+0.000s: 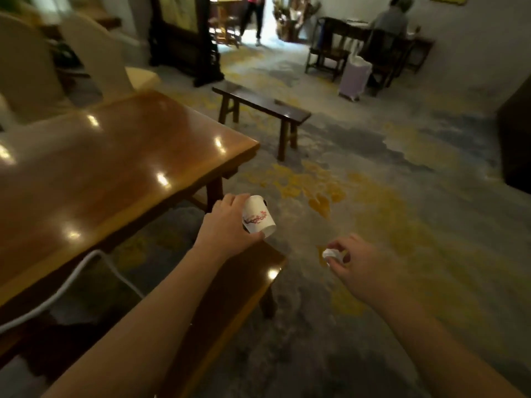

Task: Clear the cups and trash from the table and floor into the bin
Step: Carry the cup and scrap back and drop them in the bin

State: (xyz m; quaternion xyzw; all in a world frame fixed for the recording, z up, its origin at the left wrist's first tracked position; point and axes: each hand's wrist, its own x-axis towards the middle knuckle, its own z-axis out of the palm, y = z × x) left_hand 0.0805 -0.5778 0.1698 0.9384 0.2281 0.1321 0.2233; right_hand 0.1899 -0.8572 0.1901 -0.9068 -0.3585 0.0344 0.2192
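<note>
Left hand (pixel 227 222): fingers wrapped around a white paper cup (pixel 258 218) with a red print, held tilted, mouth turned down and toward the floor, beyond the table's near corner and above the end of a bench.
Right hand (pixel 352 261): fingertips pinched on a small white crumpled scrap (pixel 330 253), most likely tissue or paper; it is too small to tell which. The hand hangs over the carpet, apart from the left hand.
Table (pixel 120 165): the glossy top that shows carries no cups or trash; only light reflections lie on it. Its far left part runs out of view, so that part cannot be judged.
Floor (pixel 373 196): the patterned carpet ahead shows no obvious litter, though the yellow motifs and the blur could hide small bits.
Bin (pixel 355 79): a pale lined bin stands well apart, across the room beside a dark chair and desk.
Done: by my reading, collection is largely finished, with one cup and one scrap in hand.
Left: carrying both across the carpet and dropping them into the bin; nothing shown has reached it yet. A last check under the table and benches seems wise.
</note>
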